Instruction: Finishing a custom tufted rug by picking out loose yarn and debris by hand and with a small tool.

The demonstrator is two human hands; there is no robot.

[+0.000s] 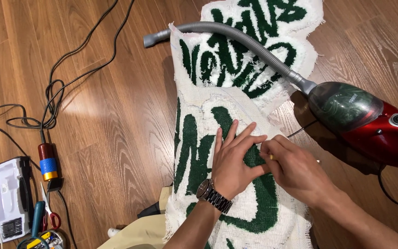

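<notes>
Left hand (234, 159) flat, open on tufted rug (236, 115); right hand (295, 170) pinching small yellow tool (271, 157).

Bare wood floor (111, 138) lies open left of the rug (194, 152); the red vacuum (369, 124) crowds its right.

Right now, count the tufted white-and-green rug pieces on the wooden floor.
2. One white-and-green tufted rug piece lies at the top under the grey vacuum hose; the other lies under both hands, left hand and right hand. More may be hidden.
</notes>
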